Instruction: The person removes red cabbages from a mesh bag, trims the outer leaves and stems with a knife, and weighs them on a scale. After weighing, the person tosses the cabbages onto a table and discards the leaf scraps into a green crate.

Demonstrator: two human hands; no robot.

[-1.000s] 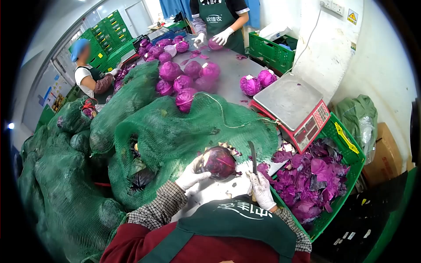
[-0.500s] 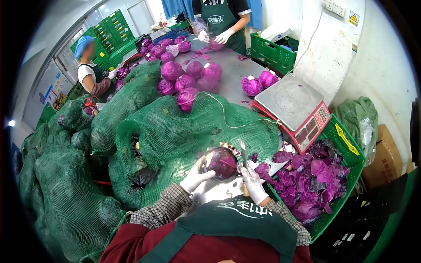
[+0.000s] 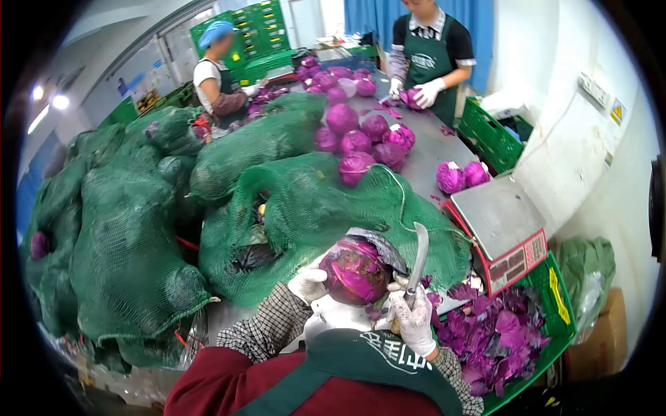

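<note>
A red cabbage [image 3: 354,272] sits before me, with a dark outer leaf [image 3: 383,247] standing away from its top right. My left hand [image 3: 309,286], in a white glove, grips the cabbage's left side. In my right hand [image 3: 414,324], also gloved, is a knife [image 3: 420,253] with its curved blade pointing up. The right fingers are close against the cabbage's lower right edge. Green mesh sacking [image 3: 298,208] spreads over the table just beyond the cabbage.
A green crate [image 3: 565,326] of loose purple leaves [image 3: 496,333] stands at my right, below a red scale [image 3: 503,236]. Full mesh sacks [image 3: 132,236] pile up on the left. Trimmed cabbages [image 3: 355,142] lie farther up the table [image 3: 423,156]. Two co-workers [image 3: 433,62] stand beyond.
The view has swung left. The cabbage is turned and held nearer, its outer leaf now folded away from the head. The knife has tilted to the right in my right hand.
</note>
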